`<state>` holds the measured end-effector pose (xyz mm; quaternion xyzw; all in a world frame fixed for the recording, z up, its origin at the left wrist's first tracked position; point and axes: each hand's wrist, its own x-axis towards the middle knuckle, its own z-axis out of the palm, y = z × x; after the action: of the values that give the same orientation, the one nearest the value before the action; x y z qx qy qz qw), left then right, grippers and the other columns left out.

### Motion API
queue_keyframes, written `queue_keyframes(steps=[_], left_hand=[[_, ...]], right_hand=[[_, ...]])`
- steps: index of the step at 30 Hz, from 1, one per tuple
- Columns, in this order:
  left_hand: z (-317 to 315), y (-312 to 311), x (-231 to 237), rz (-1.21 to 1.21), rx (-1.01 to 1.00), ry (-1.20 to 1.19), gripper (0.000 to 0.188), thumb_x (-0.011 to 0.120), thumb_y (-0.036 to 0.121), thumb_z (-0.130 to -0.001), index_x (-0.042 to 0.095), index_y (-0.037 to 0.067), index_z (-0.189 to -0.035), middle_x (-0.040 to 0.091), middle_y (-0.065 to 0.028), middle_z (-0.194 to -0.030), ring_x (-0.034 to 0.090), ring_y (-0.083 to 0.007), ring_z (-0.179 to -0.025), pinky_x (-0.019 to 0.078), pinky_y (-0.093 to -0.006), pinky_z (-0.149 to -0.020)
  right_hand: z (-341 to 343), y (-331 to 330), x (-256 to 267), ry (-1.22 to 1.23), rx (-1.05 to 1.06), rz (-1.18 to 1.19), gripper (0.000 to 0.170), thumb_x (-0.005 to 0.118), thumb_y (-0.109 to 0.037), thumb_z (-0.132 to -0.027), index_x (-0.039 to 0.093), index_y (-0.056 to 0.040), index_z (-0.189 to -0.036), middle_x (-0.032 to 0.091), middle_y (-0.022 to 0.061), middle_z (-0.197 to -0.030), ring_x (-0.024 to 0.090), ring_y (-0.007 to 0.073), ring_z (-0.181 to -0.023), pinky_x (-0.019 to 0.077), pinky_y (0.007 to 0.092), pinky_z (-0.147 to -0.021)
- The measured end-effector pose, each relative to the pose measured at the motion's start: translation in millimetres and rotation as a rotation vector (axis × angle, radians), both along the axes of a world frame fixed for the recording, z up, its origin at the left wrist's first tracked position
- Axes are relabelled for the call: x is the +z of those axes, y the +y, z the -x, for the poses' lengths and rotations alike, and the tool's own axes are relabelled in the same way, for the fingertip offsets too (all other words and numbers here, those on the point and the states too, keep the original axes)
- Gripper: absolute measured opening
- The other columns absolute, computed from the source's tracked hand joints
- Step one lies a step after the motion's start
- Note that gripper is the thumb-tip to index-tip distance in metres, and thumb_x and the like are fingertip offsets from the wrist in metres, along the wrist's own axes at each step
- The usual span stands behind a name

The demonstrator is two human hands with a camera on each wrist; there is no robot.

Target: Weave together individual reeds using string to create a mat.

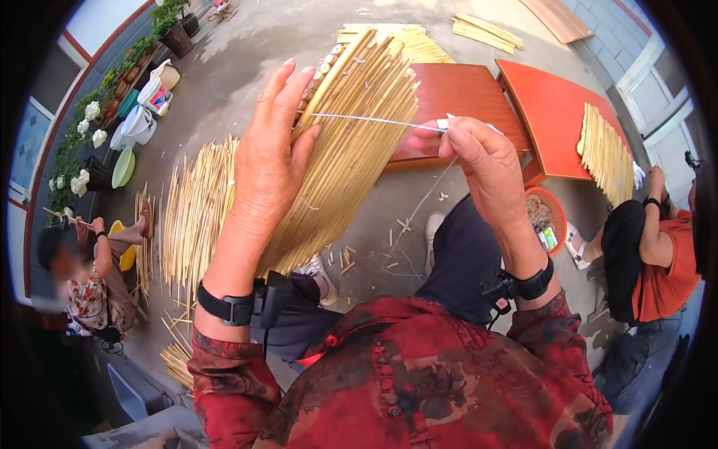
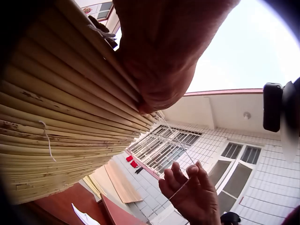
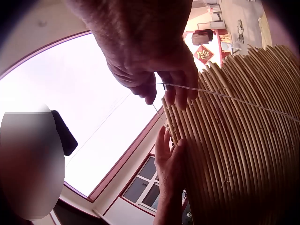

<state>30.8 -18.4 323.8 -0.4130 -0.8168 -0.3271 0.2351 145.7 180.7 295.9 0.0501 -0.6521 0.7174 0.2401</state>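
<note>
A mat of straw-coloured reed stalks (image 1: 351, 150), bound with thread, stands tilted in front of me in the head view. My left hand (image 1: 271, 161) grips its left edge, thumb against the outermost stalk and fingers reaching up past it. From that edge a thin white string (image 1: 366, 118) stretches tautly across the stalks to my right hand (image 1: 490, 168), which pinches it between thumb and forefinger. White tape (image 1: 443, 125) wraps a finger there. In the right wrist view the string crosses the reed stalks (image 3: 234, 136). The string's loose tail hangs toward the floor.
More loose reed stalks (image 1: 196, 217) lie on the left. Red tables (image 1: 550, 112) stand ahead, one bearing a reed bundle (image 1: 607, 153). An orange basket (image 1: 555, 213) sits by my right leg. One person (image 1: 666, 254) is seated right, another (image 1: 93, 277) left. Cut stalk pieces litter the floor.
</note>
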Motion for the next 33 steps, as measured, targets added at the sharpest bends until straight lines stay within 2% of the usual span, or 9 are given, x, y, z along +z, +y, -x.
queue_keyframes(steps=[2,4,5,10,16,22,25,29,33], left_hand=[[4.9,-0.9,-1.2,-0.007,-0.010,-0.064,0.060,0.061,-0.006,-0.068,0.046,0.016,-0.122,0.041,-0.0115,-0.130,0.044,-0.0268,-0.116,0.0426,-0.0328,-0.086],[8.6,-3.8,0.8,0.164,0.041,0.555,0.052,0.060,-0.005,-0.069,0.052,0.016,-0.116,0.043,-0.0099,-0.129,0.045,-0.0250,-0.116,0.0391,-0.0368,-0.089],[3.8,-4.4,1.5,0.202,0.016,0.622,0.042,0.059,0.000,-0.071,0.056,0.016,-0.110,0.048,-0.0056,-0.124,0.046,-0.0216,-0.115,0.0348,-0.0390,-0.091],[-13.9,-0.8,2.2,0.396,-0.167,0.575,0.036,0.057,0.008,-0.075,0.055,0.015,-0.111,0.056,0.0005,-0.114,0.047,-0.0190,-0.114,0.0317,-0.0378,-0.094],[-6.7,7.0,11.5,0.410,-0.164,0.503,0.036,0.060,0.008,-0.072,0.057,0.014,-0.107,0.060,-0.0011,-0.100,0.047,-0.0204,-0.113,0.0278,-0.0436,-0.097],[-3.0,-12.8,3.9,0.472,-0.347,0.392,0.018,0.064,0.007,-0.065,0.060,0.010,-0.082,0.056,-0.0017,-0.072,0.057,-0.0193,-0.095,0.0279,-0.0507,-0.097],[0.4,-17.8,0.2,0.163,-0.393,0.289,0.017,0.069,0.006,-0.062,0.057,0.008,-0.074,0.048,-0.0015,-0.061,0.052,-0.0178,-0.065,0.0360,-0.0441,-0.089],[12.2,-24.7,-7.0,0.042,-0.373,0.183,0.014,0.067,0.004,-0.063,0.055,0.007,-0.070,0.049,-0.0021,-0.061,0.051,-0.0192,-0.064,0.0355,-0.0428,-0.087],[11.9,-18.3,-3.2,0.026,-0.391,0.176,0.015,0.067,0.004,-0.063,0.055,0.007,-0.070,0.050,-0.0022,-0.061,0.051,-0.0192,-0.064,0.0354,-0.0428,-0.087]], right_hand=[[-13.4,20.1,0.4,-0.200,0.178,0.062,0.023,0.051,-0.022,-0.088,0.060,-0.0024,-0.079,0.058,0.0031,-0.071,0.052,0.0080,-0.061,0.0431,0.0214,-0.057],[-19.2,26.0,-3.0,-0.417,0.355,0.140,0.023,0.052,-0.023,-0.088,0.060,-0.0024,-0.080,0.056,0.0009,-0.066,0.049,0.0054,-0.053,0.0419,0.0193,-0.051],[-18.4,27.4,-5.9,-0.420,0.289,0.040,0.023,0.053,-0.023,-0.087,0.060,-0.0023,-0.081,0.054,-0.0005,-0.063,0.046,0.0042,-0.050,0.0394,0.0186,-0.047],[-12.4,18.8,18.6,-0.380,0.241,-0.203,0.020,0.053,-0.021,-0.086,0.062,-0.0028,-0.084,0.049,-0.0033,-0.059,0.041,0.0022,-0.046,0.0358,0.0176,-0.042],[0.5,-13.0,-2.2,-0.286,0.345,-0.428,0.019,0.054,-0.020,-0.085,0.061,-0.0025,-0.085,0.053,0.0031,-0.061,0.050,0.0076,-0.057,0.0403,0.0236,-0.052],[8.2,-21.1,2.6,-0.291,0.463,-0.390,0.018,0.055,-0.018,-0.084,0.061,-0.0015,-0.084,0.055,0.0037,-0.065,0.051,0.0084,-0.063,0.0419,0.0246,-0.059],[1.6,22.5,14.4,-0.419,0.408,-0.385,0.017,0.056,-0.018,-0.084,0.062,-0.0020,-0.084,0.056,0.0010,-0.066,0.051,0.0069,-0.064,0.0411,0.0225,-0.059],[-27.8,107.6,9.4,-0.543,-0.009,-0.373,0.014,0.061,-0.019,-0.080,0.064,-0.0061,-0.077,0.049,-0.0049,-0.059,0.036,0.0019,-0.043,0.0266,0.0166,-0.038],[-60.5,171.0,8.1,-0.593,-0.237,-0.425,0.014,0.061,-0.019,-0.079,0.062,-0.0054,-0.074,0.047,-0.0059,-0.057,0.038,0.0022,-0.050,0.0297,0.0178,-0.044]])
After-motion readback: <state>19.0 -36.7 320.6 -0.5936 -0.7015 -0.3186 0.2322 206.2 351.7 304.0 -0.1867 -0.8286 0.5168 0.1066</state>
